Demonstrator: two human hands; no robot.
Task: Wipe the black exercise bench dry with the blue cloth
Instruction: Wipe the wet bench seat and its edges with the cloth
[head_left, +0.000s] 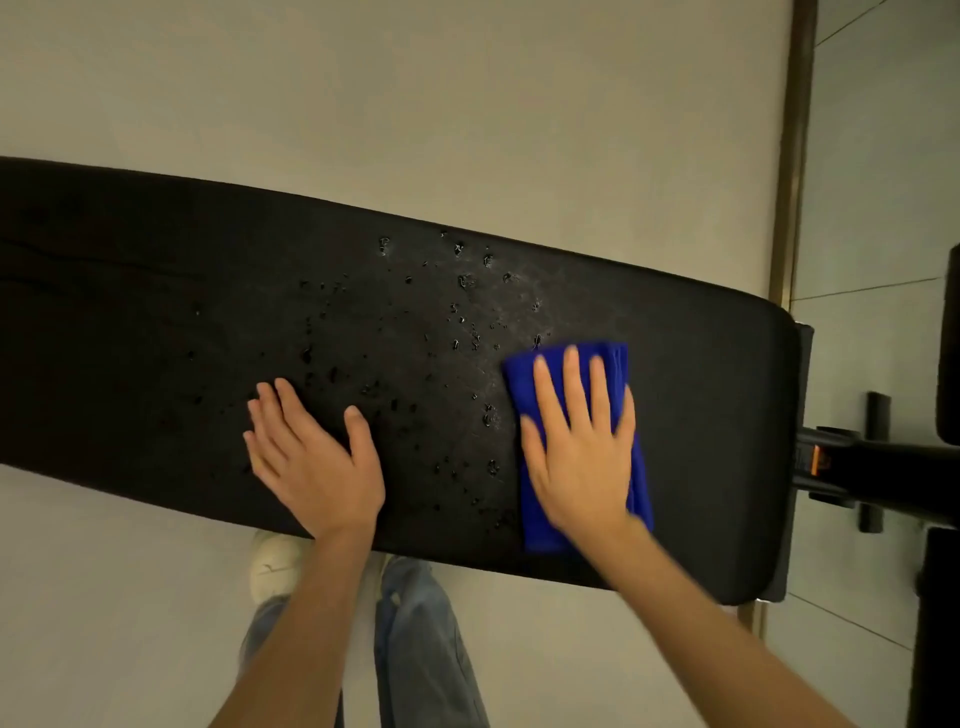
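The black exercise bench (156, 322) runs across the view from left to right. Water drops dot its middle, between my two hands and above them. A folded blue cloth (618, 364) lies flat on the pad towards its right end. My right hand (579, 447) presses on the cloth with straight, spread fingers and covers most of it. My left hand (311, 457) rests flat on the pad near its front edge, left of the wet patch, fingers straight, holding nothing.
The bench's black metal frame (872, 467) with an orange mark juts out past the right end. Pale floor lies behind and in front of the bench. My jeans legs (421, 639) and a white shoe (275, 569) stand at the front edge.
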